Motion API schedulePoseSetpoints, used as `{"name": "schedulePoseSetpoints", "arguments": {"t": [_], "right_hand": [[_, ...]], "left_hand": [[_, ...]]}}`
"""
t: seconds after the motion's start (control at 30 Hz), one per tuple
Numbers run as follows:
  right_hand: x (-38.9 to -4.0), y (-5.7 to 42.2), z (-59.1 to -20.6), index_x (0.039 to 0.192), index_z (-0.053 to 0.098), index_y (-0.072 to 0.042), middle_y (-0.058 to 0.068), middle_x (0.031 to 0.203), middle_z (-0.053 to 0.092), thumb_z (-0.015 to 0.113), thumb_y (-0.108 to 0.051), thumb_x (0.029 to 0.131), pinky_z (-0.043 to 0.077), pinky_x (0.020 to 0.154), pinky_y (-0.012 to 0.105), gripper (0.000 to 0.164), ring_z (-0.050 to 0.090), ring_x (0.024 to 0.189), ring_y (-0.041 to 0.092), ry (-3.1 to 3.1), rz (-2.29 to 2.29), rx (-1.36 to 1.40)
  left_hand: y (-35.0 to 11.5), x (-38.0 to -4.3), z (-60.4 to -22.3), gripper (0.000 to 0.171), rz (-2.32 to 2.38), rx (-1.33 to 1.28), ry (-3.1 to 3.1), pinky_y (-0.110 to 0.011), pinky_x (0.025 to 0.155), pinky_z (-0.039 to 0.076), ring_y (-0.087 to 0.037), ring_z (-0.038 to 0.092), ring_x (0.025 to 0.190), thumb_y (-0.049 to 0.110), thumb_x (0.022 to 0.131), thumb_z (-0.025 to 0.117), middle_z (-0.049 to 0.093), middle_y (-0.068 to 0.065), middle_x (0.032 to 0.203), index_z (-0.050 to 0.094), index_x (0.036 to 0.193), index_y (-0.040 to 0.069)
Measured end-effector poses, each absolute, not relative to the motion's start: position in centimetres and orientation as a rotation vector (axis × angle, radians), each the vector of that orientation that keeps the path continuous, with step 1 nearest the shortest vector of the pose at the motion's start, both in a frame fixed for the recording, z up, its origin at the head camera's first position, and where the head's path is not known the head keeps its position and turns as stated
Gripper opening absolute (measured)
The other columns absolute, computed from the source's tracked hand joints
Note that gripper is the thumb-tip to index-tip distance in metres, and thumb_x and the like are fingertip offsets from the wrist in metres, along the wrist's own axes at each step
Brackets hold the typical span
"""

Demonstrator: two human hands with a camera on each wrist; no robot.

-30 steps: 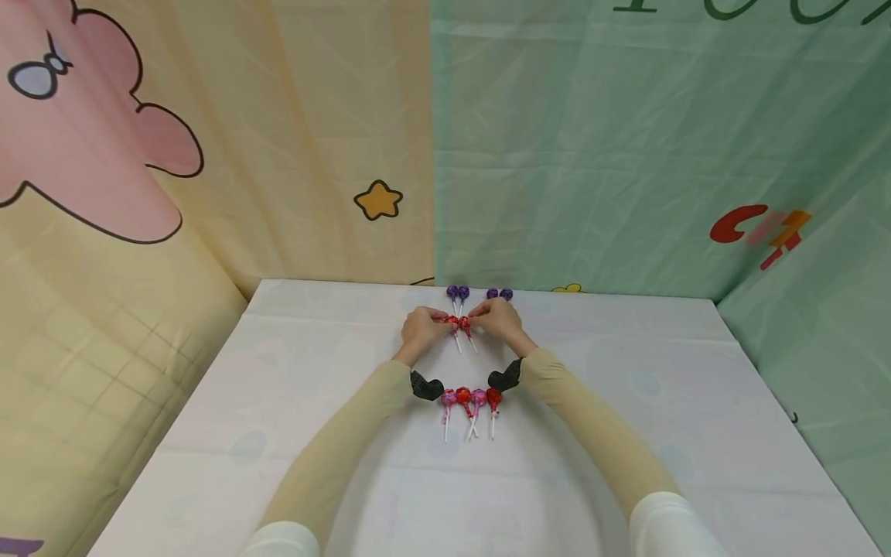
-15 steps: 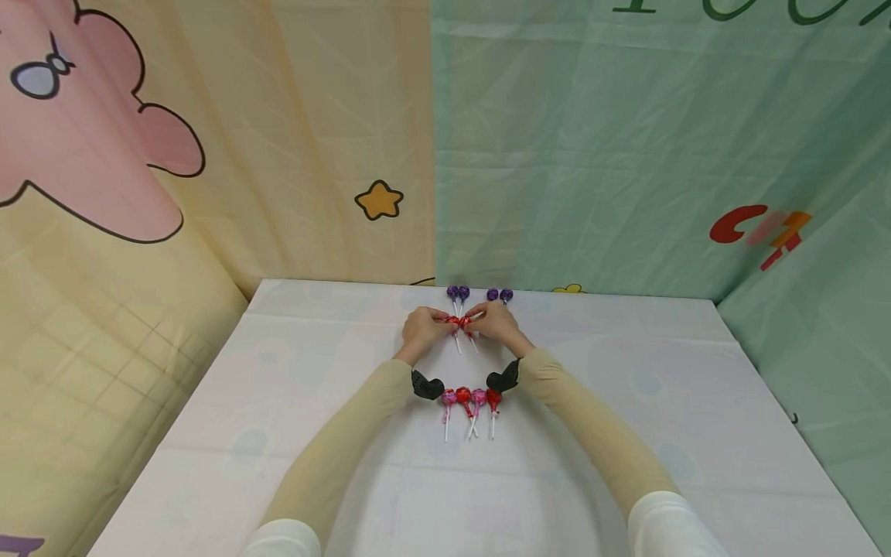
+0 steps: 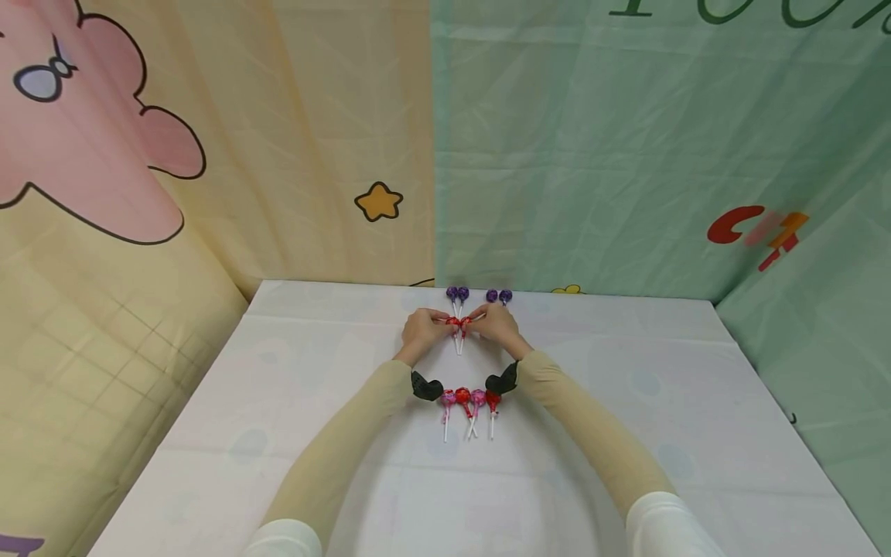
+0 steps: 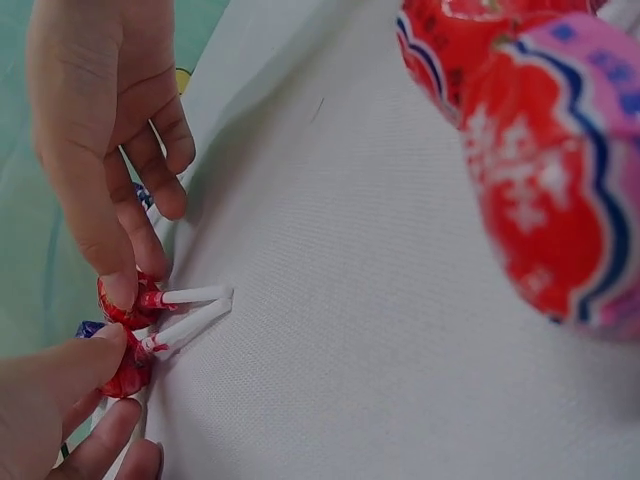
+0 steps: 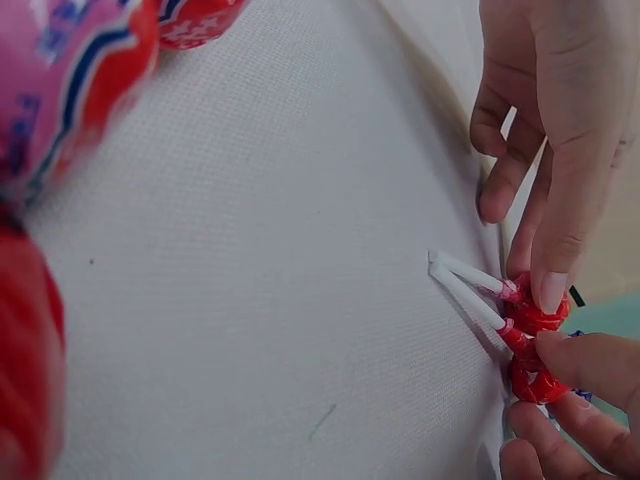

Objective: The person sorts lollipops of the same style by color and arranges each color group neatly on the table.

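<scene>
In the head view, my left hand (image 3: 422,331) pinches the left red lollipop (image 3: 452,322) by its wrapped head, between thumb and fingers. My right hand (image 3: 497,324) holds the right red lollipop (image 3: 465,323) the same way. The two heads sit side by side. In the left wrist view their white sticks (image 4: 198,295) come together at the tips in a narrow V. Just behind them lie two purple lollipops (image 3: 458,293), sticks pointing toward me. Another purple pair (image 3: 499,295) lies to the right, its sticks hidden behind my right hand.
Nearer to me, a row of pink and red lollipops (image 3: 463,397) lies between my forearms, their sticks toward me. Black wrist straps (image 3: 427,385) show close to both ends of this row. The white-covered table (image 3: 334,309) meets printed curtains (image 3: 557,155) at its back edge.
My right hand has shifted slightly left with its red lollipop and turned it. The stick tips, apart before, now meet. My left hand stays in place.
</scene>
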State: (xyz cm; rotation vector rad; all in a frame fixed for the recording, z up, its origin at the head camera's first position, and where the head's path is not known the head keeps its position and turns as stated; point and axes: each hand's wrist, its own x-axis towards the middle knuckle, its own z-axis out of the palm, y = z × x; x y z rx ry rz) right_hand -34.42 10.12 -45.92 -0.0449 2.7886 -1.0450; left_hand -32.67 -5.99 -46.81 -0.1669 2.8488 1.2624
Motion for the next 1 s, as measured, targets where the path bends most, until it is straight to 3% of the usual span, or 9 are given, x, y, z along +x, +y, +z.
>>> {"name": "schedulePoseSetpoints", "arguments": {"t": [0.2, 0.5, 1.0], "right_hand": [[-34.2, 10.2, -45.8, 0.107, 0.072, -0.01, 0.008, 0.09, 0.073, 0.074, -0.03, 0.083, 0.043, 0.054, 0.022, 0.032, 0.06, 0.061, 0.011, 2.78, -1.05, -0.051], [-33.7, 11.0, -45.7, 0.11, 0.071, -0.012, 0.009, 0.101, 0.073, 0.074, -0.032, 0.082, 0.045, 0.059, 0.024, 0.035, 0.064, 0.068, 0.014, 2.804, -1.028, -0.057], [-31.8, 13.8, -45.0, 0.113, 0.068, -0.007, 0.015, 0.103, 0.071, 0.072, -0.028, 0.085, 0.05, 0.063, 0.028, 0.035, 0.067, 0.076, 0.021, 2.743, -1.112, -0.123]], "left_hand": [[-6.2, -32.4, -46.7, 0.029, 1.284, -0.141, 2.837, -0.028, 0.069, 0.046, -0.02, 0.069, 0.09, 0.029, 0.082, 0.076, 0.075, -0.006, 0.098, 0.074, 0.106, 0.014], [-7.2, -31.6, -46.4, 0.032, 1.281, -0.132, 2.86, -0.032, 0.075, 0.048, -0.022, 0.069, 0.094, 0.028, 0.081, 0.076, 0.075, -0.007, 0.1, 0.073, 0.11, 0.014], [-9.2, -29.7, -46.0, 0.036, 1.301, -0.05, 2.824, -0.027, 0.07, 0.044, -0.02, 0.067, 0.086, 0.031, 0.081, 0.077, 0.074, -0.006, 0.095, 0.072, 0.111, 0.013]]}}
